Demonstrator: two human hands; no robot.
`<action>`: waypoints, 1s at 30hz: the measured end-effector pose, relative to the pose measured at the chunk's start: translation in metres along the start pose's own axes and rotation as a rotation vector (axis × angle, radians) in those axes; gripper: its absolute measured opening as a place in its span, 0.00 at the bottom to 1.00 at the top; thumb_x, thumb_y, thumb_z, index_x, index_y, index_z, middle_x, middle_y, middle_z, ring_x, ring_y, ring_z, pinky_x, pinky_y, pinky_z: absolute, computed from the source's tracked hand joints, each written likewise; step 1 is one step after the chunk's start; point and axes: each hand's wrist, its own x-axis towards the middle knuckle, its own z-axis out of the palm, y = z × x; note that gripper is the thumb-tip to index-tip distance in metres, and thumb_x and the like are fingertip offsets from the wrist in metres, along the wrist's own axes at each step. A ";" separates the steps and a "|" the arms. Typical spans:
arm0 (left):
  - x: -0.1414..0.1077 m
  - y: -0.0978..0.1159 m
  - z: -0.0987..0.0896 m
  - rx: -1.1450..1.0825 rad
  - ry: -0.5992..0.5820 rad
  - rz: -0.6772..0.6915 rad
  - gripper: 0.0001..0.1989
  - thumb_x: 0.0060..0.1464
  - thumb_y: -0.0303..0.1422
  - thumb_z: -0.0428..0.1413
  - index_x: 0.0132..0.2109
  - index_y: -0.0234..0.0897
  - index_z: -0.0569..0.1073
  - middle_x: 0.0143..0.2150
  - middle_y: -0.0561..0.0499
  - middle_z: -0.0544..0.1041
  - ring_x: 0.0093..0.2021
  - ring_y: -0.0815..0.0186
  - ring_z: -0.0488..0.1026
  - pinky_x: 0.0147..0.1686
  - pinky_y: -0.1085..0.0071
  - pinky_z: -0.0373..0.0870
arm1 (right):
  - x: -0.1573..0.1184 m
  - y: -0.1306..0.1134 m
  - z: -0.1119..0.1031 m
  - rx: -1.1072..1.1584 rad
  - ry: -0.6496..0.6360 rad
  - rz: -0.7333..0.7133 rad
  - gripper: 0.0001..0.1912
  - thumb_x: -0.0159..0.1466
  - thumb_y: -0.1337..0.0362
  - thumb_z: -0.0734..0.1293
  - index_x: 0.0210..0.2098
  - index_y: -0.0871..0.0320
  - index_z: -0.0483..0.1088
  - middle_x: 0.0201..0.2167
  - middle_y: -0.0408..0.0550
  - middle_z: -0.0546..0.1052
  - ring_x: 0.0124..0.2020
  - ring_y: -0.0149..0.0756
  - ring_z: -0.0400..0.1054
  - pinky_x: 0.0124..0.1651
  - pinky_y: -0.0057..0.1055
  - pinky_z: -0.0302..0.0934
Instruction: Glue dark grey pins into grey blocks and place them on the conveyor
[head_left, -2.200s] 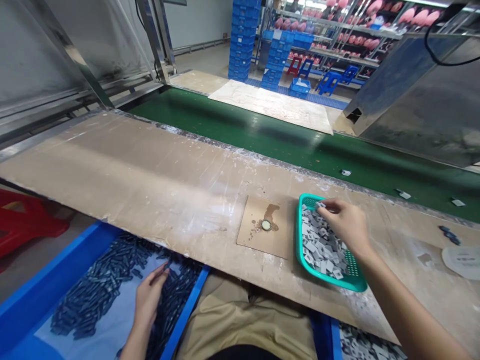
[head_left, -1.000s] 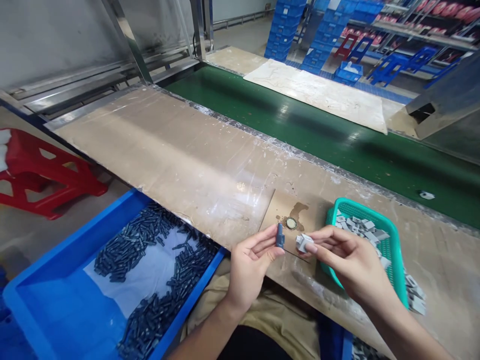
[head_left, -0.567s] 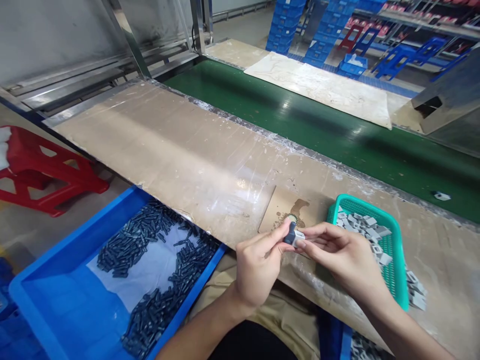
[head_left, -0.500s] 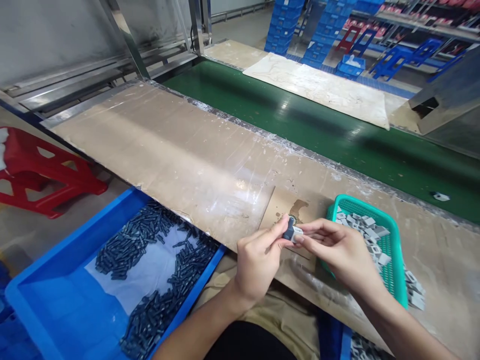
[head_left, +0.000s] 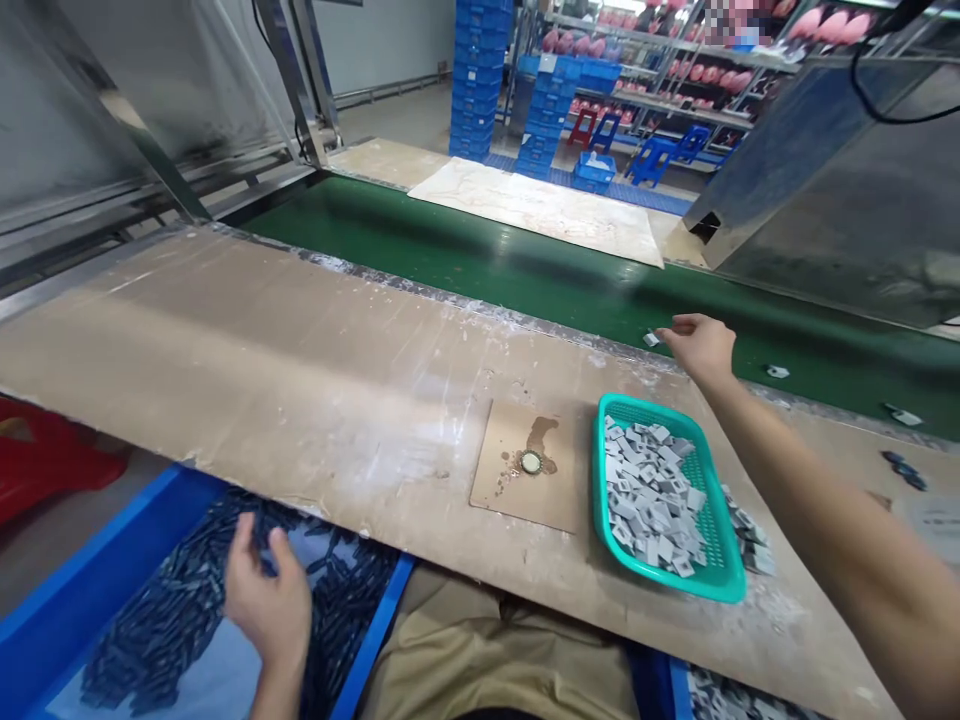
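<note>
My left hand (head_left: 268,590) is over the blue bin (head_left: 379,630), its fingers and thumb apart with nothing between them. Under it lie many small dark plastic pieces (head_left: 180,590) on a white sheet. My right hand (head_left: 699,345) reaches over the near edge of the green conveyor belt (head_left: 465,240). At its pinched fingertips is a small light-grey plastic block (head_left: 651,340) with a dark piece at it; the grip itself is partly hidden. A green basket (head_left: 600,470) full of grey blocks (head_left: 652,495) stands below my right forearm.
A cardboard piece (head_left: 499,490) with a wet stain and a small round cap (head_left: 531,461) lies on the table. Another grey part (head_left: 778,371) sits farther right on the belt. Loose blocks (head_left: 750,535) lie beside the basket. A red stool (head_left: 52,460) stands at left.
My hands have parted from over the cardboard. The right one has carried the grey block to the belt; the left has moved over the blue bin and opened. The view has turned right.
</note>
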 end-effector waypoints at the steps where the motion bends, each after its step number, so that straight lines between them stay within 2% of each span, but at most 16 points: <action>1: 0.004 -0.020 0.008 0.106 -0.083 0.068 0.27 0.59 0.40 0.45 0.63 0.33 0.55 0.68 0.38 0.55 0.68 0.50 0.48 0.66 0.50 0.43 | -0.012 0.001 -0.002 -0.012 0.000 -0.051 0.15 0.59 0.64 0.63 0.40 0.70 0.72 0.40 0.69 0.77 0.43 0.47 0.73 0.47 0.37 0.61; 2: 0.007 -0.037 0.017 0.139 -0.156 0.099 0.25 0.57 0.38 0.47 0.59 0.33 0.60 0.66 0.39 0.59 0.68 0.49 0.48 0.66 0.51 0.44 | -0.027 0.003 -0.003 -0.023 -0.019 -0.110 0.13 0.59 0.65 0.63 0.39 0.67 0.72 0.39 0.64 0.78 0.41 0.45 0.73 0.47 0.36 0.61; 4: 0.008 -0.061 0.037 0.183 -0.287 0.162 0.17 0.49 0.33 0.51 0.47 0.35 0.69 0.56 0.39 0.71 0.65 0.46 0.55 0.64 0.50 0.49 | -0.059 0.006 -0.003 -0.046 -0.137 -0.255 0.09 0.58 0.66 0.63 0.36 0.60 0.73 0.35 0.55 0.79 0.37 0.41 0.74 0.44 0.34 0.63; 7: 0.004 -0.075 0.062 0.227 -0.464 0.224 0.06 0.40 0.28 0.52 0.29 0.39 0.71 0.38 0.40 0.78 0.55 0.43 0.68 0.62 0.46 0.52 | -0.097 0.013 0.000 -0.102 -0.406 -0.502 0.08 0.58 0.67 0.64 0.35 0.55 0.75 0.39 0.49 0.79 0.42 0.43 0.73 0.47 0.36 0.65; 9: 0.001 -0.076 0.068 0.264 -0.548 0.264 0.05 0.38 0.27 0.51 0.25 0.41 0.70 0.33 0.41 0.78 0.50 0.44 0.71 0.60 0.47 0.56 | -0.108 0.018 0.005 -0.151 -0.483 -0.575 0.12 0.60 0.68 0.61 0.39 0.54 0.75 0.45 0.50 0.78 0.47 0.45 0.72 0.50 0.39 0.64; 13: 0.000 -0.081 0.056 0.342 -0.594 0.297 0.07 0.43 0.28 0.50 0.27 0.40 0.73 0.34 0.38 0.78 0.48 0.47 0.72 0.52 0.54 0.66 | -0.105 0.022 0.013 -0.249 -0.509 -0.578 0.16 0.61 0.70 0.58 0.42 0.59 0.75 0.43 0.56 0.77 0.42 0.46 0.73 0.46 0.39 0.65; 16: 0.002 -0.087 0.045 0.409 -0.577 0.290 0.11 0.51 0.29 0.47 0.31 0.39 0.74 0.37 0.39 0.77 0.44 0.51 0.73 0.48 0.56 0.68 | -0.101 0.021 0.013 -0.297 -0.534 -0.586 0.14 0.60 0.71 0.59 0.39 0.60 0.75 0.41 0.57 0.76 0.39 0.46 0.73 0.43 0.37 0.64; 19: 0.006 -0.089 0.043 0.462 -0.565 0.263 0.10 0.55 0.29 0.47 0.35 0.36 0.74 0.41 0.41 0.75 0.41 0.56 0.73 0.47 0.57 0.68 | -0.101 0.020 0.011 -0.300 -0.568 -0.601 0.11 0.60 0.69 0.60 0.37 0.59 0.73 0.39 0.55 0.76 0.38 0.44 0.73 0.41 0.34 0.64; 22: 0.009 -0.086 0.045 0.480 -0.581 0.242 0.07 0.55 0.27 0.51 0.37 0.32 0.73 0.41 0.43 0.75 0.41 0.60 0.73 0.46 0.58 0.68 | -0.100 0.019 0.008 -0.290 -0.595 -0.592 0.07 0.60 0.67 0.61 0.33 0.57 0.72 0.34 0.50 0.77 0.33 0.41 0.72 0.35 0.31 0.63; 25: 0.005 -0.081 0.043 0.447 -0.618 0.236 0.06 0.54 0.26 0.51 0.36 0.32 0.73 0.38 0.45 0.75 0.39 0.60 0.73 0.46 0.58 0.68 | -0.095 0.017 0.004 -0.278 -0.588 -0.559 0.05 0.58 0.67 0.65 0.33 0.56 0.72 0.28 0.47 0.77 0.27 0.38 0.71 0.30 0.30 0.61; 28: -0.001 -0.078 0.035 0.376 -0.623 0.210 0.10 0.53 0.23 0.47 0.36 0.33 0.73 0.39 0.41 0.75 0.40 0.56 0.73 0.47 0.58 0.67 | -0.093 0.015 -0.004 -0.241 -0.568 -0.543 0.10 0.56 0.63 0.68 0.37 0.58 0.74 0.29 0.50 0.76 0.28 0.39 0.71 0.31 0.32 0.63; 30: -0.003 -0.077 0.029 0.317 -0.607 0.166 0.14 0.51 0.21 0.44 0.37 0.33 0.73 0.39 0.40 0.75 0.44 0.54 0.73 0.49 0.58 0.66 | -0.095 0.012 -0.010 -0.120 -0.575 -0.515 0.14 0.56 0.56 0.68 0.37 0.58 0.75 0.31 0.51 0.76 0.27 0.39 0.70 0.31 0.33 0.64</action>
